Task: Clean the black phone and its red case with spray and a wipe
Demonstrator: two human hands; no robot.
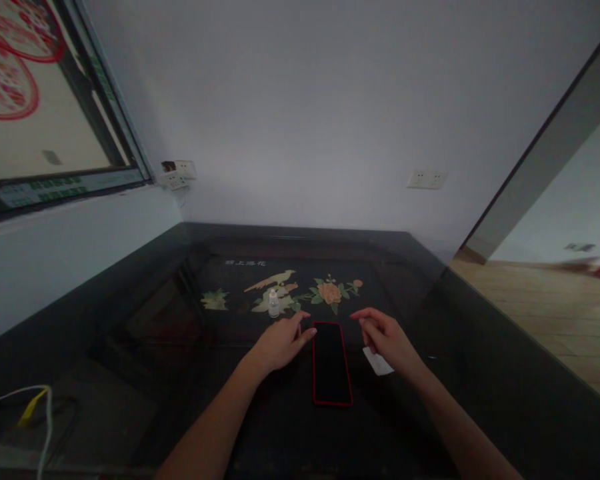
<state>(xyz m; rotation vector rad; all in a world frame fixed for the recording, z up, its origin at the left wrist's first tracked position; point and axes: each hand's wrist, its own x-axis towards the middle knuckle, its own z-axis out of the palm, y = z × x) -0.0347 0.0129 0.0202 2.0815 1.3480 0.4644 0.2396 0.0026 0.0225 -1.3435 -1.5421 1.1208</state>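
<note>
A phone in a red case lies face up, screen dark, on the dark glass-topped table. My left hand rests just left of its top corner, fingers loosely curled, thumb and fingertip touching the phone's edge. My right hand hovers to the right of the phone with the index finger stretched toward it and the other fingers curled. Under that hand's wrist lies a small white packet. A small clear bottle with a white cap stands beyond my left hand.
The table top shows an inlaid bird and flowers under the glass. White and yellow cables lie at the near left corner. Wall sockets sit above the table; a window is at left, wooden floor at right.
</note>
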